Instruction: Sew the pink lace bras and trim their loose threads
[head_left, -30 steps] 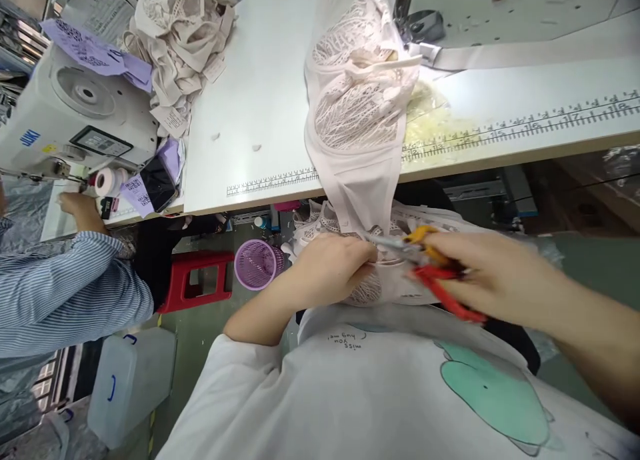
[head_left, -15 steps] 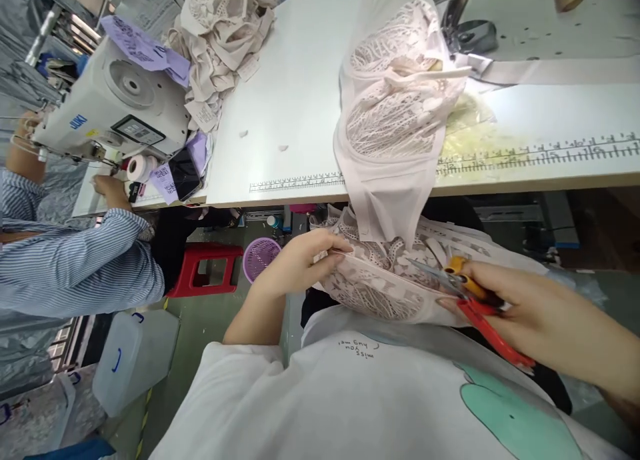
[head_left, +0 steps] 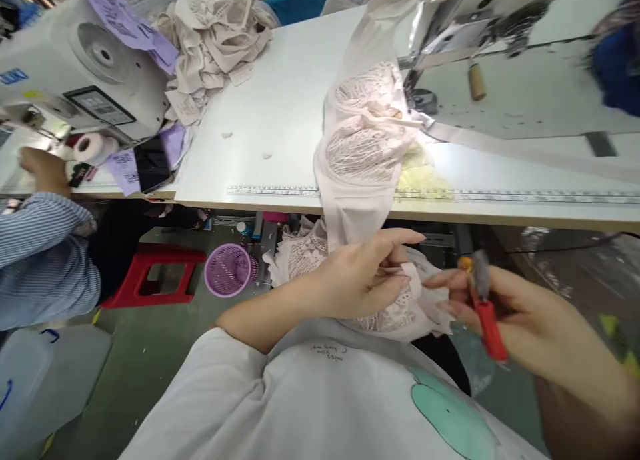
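My left hand point(head_left: 355, 277) pinches the edge of a pale pink lace bra point(head_left: 393, 317) in my lap, between thumb and fingers. My right hand point(head_left: 530, 313), blurred by motion, holds thread snips point(head_left: 487, 320) with red and orange handles. Their blades now point up, away from the fabric. The right thumb and fingertips are close to the bra's edge; whether they grip it I cannot tell. Another lace bra point(head_left: 360, 147) lies across the table, its near wing hanging over the edge towards my lap.
A white sewing machine point(head_left: 95, 60) and a pile of beige bras point(head_left: 215, 33) stand at the left. Another machine point(head_left: 470, 20) is at the upper right. A co-worker's hand point(head_left: 47, 170) is far left. Below are a purple basket point(head_left: 227, 270) and a red stool point(head_left: 150, 273).
My left hand has moved right along the bra, closer to my right hand. The snips have swung from pointing at the lace to pointing upward. The view has shifted right.
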### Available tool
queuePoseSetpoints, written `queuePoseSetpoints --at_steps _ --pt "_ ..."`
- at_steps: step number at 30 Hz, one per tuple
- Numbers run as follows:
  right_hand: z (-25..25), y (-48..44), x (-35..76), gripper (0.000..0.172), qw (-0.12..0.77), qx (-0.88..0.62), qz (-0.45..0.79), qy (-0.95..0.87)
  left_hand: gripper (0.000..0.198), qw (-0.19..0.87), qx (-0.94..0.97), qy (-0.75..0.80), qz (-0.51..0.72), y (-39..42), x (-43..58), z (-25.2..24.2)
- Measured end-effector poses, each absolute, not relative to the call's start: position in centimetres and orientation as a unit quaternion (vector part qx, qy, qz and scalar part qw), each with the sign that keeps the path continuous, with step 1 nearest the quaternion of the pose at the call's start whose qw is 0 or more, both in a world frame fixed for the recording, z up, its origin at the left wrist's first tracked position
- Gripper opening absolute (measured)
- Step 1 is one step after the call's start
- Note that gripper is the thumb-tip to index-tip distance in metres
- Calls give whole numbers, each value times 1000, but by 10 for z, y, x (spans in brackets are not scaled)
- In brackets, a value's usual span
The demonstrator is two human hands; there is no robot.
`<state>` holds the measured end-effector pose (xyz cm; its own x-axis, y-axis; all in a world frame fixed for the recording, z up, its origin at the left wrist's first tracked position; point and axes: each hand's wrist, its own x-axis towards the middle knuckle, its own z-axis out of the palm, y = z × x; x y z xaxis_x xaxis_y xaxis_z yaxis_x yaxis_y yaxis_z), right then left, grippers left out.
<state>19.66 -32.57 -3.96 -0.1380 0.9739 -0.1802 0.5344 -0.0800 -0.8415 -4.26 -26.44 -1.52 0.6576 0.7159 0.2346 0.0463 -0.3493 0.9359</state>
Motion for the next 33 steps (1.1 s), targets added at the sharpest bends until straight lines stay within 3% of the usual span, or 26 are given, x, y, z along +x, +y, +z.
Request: queuePoseSetpoints --at_steps 3,6,14,19,27,33 --pt "-20 -313 193 22 365 -542 445 -612 43 494 780 242 299 -264 -29 -14" --pt "-7 -303 184 22 405 -521 447 -604 45 478 794 243 288 -264 -21 -16" --pt "-15 -303 179 21 400 -541 416 -611 43 439 799 316 262 -266 -17 -22" --pt "-20 -309 174 18 435 -550 392 -595 19 414 779 386 270 -272 -12 -30" --pt "-20 -313 179 12 410 -552 377 -621 11 343 815 293 365 -265 -19 -37" --pt "-18 -313 182 13 405 -543 349 -647 14 332 842 276 324 -265 -22 -32"
